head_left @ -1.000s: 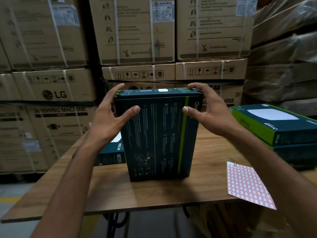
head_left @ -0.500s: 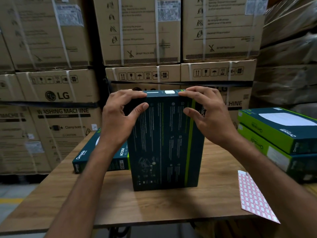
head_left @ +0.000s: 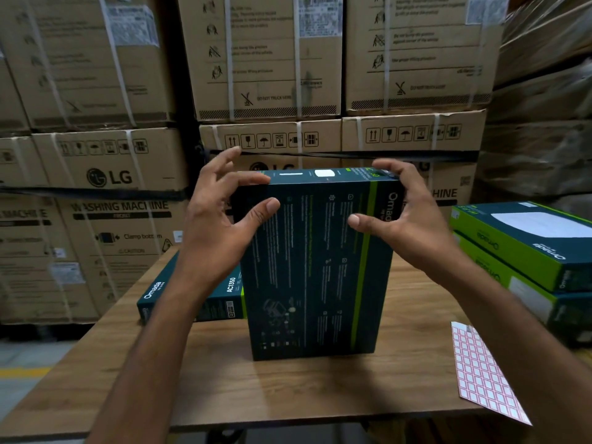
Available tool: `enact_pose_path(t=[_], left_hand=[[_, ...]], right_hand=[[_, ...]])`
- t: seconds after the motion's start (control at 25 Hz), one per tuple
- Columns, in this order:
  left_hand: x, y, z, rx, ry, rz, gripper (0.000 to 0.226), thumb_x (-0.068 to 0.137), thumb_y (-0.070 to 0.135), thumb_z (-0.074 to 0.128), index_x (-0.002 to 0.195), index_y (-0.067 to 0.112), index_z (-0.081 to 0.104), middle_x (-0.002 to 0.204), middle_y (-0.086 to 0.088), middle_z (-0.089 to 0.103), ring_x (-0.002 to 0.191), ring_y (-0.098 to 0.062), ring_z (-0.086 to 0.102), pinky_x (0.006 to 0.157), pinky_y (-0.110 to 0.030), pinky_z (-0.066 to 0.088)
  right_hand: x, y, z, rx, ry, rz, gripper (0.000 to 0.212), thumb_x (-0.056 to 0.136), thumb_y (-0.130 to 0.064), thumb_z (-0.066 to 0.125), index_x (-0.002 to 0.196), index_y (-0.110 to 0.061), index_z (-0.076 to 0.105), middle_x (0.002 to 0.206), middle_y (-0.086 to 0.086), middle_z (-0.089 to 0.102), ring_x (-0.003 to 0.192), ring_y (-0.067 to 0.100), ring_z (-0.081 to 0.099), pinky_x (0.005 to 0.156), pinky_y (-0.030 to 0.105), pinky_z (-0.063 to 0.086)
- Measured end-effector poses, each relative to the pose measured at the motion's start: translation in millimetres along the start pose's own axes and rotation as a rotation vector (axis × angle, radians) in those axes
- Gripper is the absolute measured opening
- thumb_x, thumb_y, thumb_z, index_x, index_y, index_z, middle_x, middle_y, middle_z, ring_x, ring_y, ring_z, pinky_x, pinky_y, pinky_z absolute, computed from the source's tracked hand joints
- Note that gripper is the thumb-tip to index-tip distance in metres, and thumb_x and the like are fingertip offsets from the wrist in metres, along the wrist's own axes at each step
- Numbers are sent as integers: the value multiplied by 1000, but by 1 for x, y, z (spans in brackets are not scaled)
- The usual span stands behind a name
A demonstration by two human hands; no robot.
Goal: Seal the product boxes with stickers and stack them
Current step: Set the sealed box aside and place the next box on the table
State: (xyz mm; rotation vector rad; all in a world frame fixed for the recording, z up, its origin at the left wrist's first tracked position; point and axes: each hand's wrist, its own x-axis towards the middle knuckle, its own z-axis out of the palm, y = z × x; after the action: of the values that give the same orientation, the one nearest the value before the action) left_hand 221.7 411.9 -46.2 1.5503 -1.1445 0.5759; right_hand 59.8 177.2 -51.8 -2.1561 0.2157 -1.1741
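Note:
A dark teal product box (head_left: 314,267) with a green stripe stands upright on its end in the middle of the wooden table (head_left: 224,386). My left hand (head_left: 221,219) pinches its top left corner, thumb on the front face and forefinger on the top edge, the other fingers spread upward. My right hand (head_left: 407,225) grips the top right corner, fingers curled over the top and thumb on the front. A sheet of red-and-white stickers (head_left: 480,373) lies at the table's right front edge.
Two matching boxes (head_left: 525,248) lie stacked flat at the right. Another box (head_left: 160,290) lies flat behind my left forearm. Tall strapped cardboard cartons (head_left: 266,59) wall off the far side of the table.
The box stays upright in the same spot. My left hand's outer fingers have lifted off the top and spread, and my right hand has slid toward the right corner.

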Motion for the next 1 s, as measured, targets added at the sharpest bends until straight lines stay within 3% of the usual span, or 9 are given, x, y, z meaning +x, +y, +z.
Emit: enact_pose_path(t=[0.12, 0.24, 0.4, 0.56, 0.68, 0.76, 0.84, 0.92, 1.0], left_hand=[[-10, 8, -1, -161, 17, -252, 59, 88, 62, 63, 141, 38, 56, 145, 18, 58, 137, 2, 52, 113, -40, 49], [-10, 22, -8, -188, 16, -366, 73, 85, 71, 55, 148, 34, 52, 113, 26, 73, 111, 15, 63, 106, -30, 51], [-15, 38, -6, -35, 1, -331, 69, 83, 72, 66, 142, 40, 53, 142, 12, 58, 133, -14, 55, 111, -45, 50], [-37, 34, -9, -230, 46, -362, 71, 78, 52, 83, 142, 40, 54, 142, 13, 60, 134, -11, 57, 113, -46, 50], [-78, 26, 0, -186, 1, -403, 85, 81, 29, 88, 153, 43, 44, 148, 14, 56, 133, -4, 57, 115, -44, 48], [-118, 19, 10, -156, -54, -402, 88, 82, 20, 88, 153, 47, 44, 151, 17, 54, 134, -5, 57, 114, -41, 49], [-157, 10, 19, -137, -92, -391, 92, 76, 16, 92, 151, 46, 47, 156, 15, 51, 143, -5, 49, 120, -35, 43], [-185, 0, 23, -69, -129, -393, 94, 70, 13, 96, 147, 43, 52, 162, 13, 43, 144, 11, 39, 120, -16, 35], [-202, -10, 24, 25, -197, -387, 89, 66, 10, 97, 141, 39, 58, 162, 15, 37, 136, 28, 31, 112, -4, 32]], right_hand=[[-3, -13, -10, 97, -22, 65, 54, 84, -60, 73, 128, -37, 54, 129, -20, 54, 121, -3, 51, 100, 28, 48], [1, -30, -17, 211, 38, 262, 49, 92, -58, 69, 130, -33, 49, 127, -12, 55, 119, 10, 56, 101, 42, 52], [-7, -49, -28, 337, -120, 487, 53, 98, -41, 69, 144, -34, 42, 120, -3, 61, 99, 15, 66, 73, 37, 55], [-32, -39, -25, 322, -13, 314, 52, 89, -30, 82, 131, -30, 51, 128, -3, 61, 110, 13, 64, 86, 37, 57], [-66, -16, -11, 181, -34, 214, 52, 82, -21, 88, 122, -31, 57, 122, -9, 65, 111, 6, 63, 81, 18, 54], [-97, -3, -6, 139, -61, 248, 52, 77, -12, 91, 117, -30, 63, 116, -12, 68, 109, 3, 64, 81, 15, 53], [-128, 12, -3, 99, -110, 318, 50, 70, -6, 93, 107, -28, 68, 112, -12, 69, 106, 0, 65, 79, 14, 53], [-150, 26, 0, 100, -162, 390, 45, 66, -3, 95, 97, -25, 71, 114, -9, 71, 106, 4, 68, 76, 10, 51], [-162, 39, 7, 91, -194, 433, 37, 66, -5, 96, 88, -22, 73, 118, -6, 72, 112, 9, 68, 87, 15, 49]])
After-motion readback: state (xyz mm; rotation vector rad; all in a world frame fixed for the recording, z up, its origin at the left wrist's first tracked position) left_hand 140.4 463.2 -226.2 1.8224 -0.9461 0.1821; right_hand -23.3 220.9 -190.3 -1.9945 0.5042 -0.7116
